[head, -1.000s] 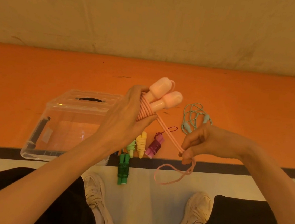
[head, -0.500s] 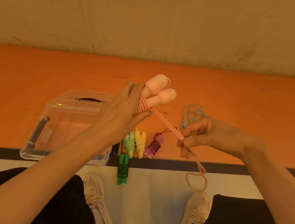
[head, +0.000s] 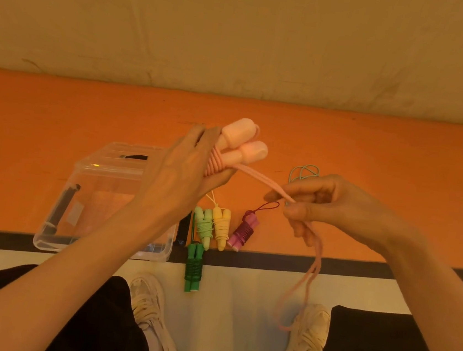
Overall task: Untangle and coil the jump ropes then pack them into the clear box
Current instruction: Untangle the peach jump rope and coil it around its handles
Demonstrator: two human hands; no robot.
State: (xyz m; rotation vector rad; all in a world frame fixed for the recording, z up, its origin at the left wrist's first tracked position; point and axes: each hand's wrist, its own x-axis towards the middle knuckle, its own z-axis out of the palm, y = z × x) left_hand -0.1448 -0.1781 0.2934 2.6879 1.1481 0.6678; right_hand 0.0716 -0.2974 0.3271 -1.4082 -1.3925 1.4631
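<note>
The left hand [head: 184, 175] grips the pink jump rope's handles [head: 242, 145] above and right of the clear box [head: 54, 230]; the right hand [head: 328, 203] pinches its cord [head: 264, 179]. Slack there could loosen the wraps.

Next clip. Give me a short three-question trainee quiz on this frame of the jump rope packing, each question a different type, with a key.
1. True or false: the left hand grips the pink jump rope handles.
2. Which finished bundle lies nearest the person's shoes? A) purple jump rope B) dark green jump rope C) yellow jump rope
3. Fill in: the right hand pinches the pink ____.

Key: 1 true. 2 B. 3 cord. No rope is visible inside the clear box, and the teal jump rope is still loose.
</note>
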